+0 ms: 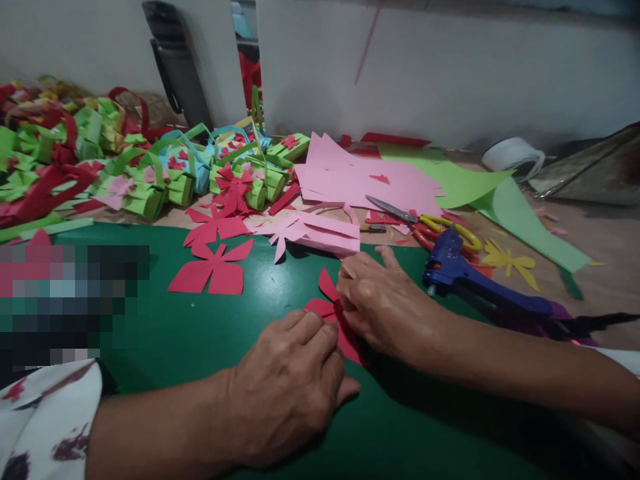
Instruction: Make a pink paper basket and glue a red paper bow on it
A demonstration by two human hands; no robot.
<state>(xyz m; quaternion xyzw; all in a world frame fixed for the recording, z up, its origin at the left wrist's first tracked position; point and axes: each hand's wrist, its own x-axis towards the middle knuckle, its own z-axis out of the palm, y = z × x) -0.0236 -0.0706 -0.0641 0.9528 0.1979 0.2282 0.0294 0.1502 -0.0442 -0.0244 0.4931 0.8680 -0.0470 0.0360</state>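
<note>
On the green mat (150,333), a red paper cutout (351,343) lies partly hidden under both of my hands. My left hand (297,380) is closed, its curled fingers gripping the cutout's near left part, the thumb sticking out to the right. From the right, my right hand (383,307) also closes on the cutout, knuckles bent, with its fingertips hidden. Farther off to the left, a red butterfly-shaped paper cutout (213,272) rests flat, with a similar red one (220,230) just behind it. Past my hands sits a folded pink paper piece (330,233).
A blue glue gun (457,267) and yellow-handled scissors (395,210) lie to the right, near a yellow paper cutout (510,261). Pink sheets (370,177) and green sheets (450,175) lie behind. Several small paper baskets (150,190) crowd the back left. A dark bottle (185,73) stands there.
</note>
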